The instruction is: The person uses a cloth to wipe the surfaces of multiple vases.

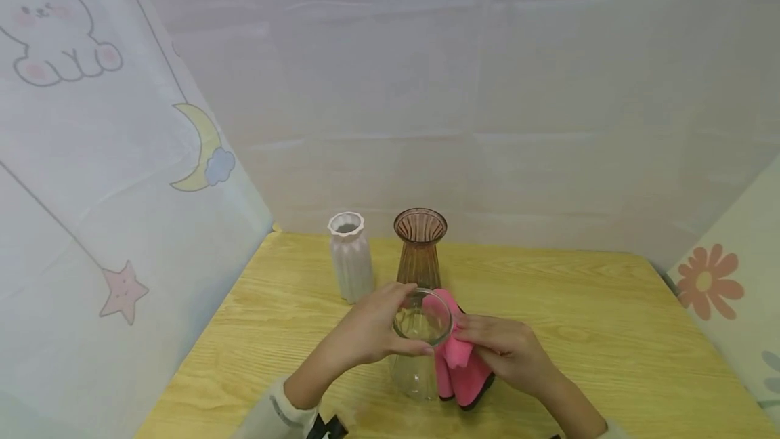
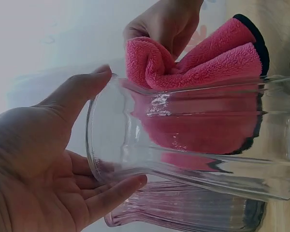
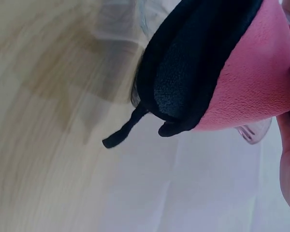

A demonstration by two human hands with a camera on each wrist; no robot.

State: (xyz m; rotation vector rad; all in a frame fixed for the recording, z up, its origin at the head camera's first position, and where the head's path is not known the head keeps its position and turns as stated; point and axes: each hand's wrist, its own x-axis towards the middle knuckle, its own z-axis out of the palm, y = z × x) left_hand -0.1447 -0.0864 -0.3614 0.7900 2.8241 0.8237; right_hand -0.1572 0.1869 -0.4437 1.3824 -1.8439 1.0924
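A clear glass vase (image 1: 413, 377) stands at the front middle of the wooden table. My left hand (image 1: 368, 332) grips it round its flared neck, thumb on the near side and fingers on the far side. In my right hand (image 1: 513, 352) is a pink plush cloth (image 1: 468, 379) with black edging, bunched between thumb and fingers against the vase's right side. Through the glass, the left wrist view shows the pink cloth (image 2: 203, 65) spread along the vase body. A black loop (image 3: 124, 133) hangs off the cloth's dark-lined edge in the right wrist view.
Just behind the clear vase stands a brownish-pink ribbed glass vase (image 1: 420, 259). A white fluted vase (image 1: 353, 266) is to its left. The yellow wooden table (image 1: 597, 330) meets a pale cloth backdrop (image 1: 487, 87) at the back and sides.
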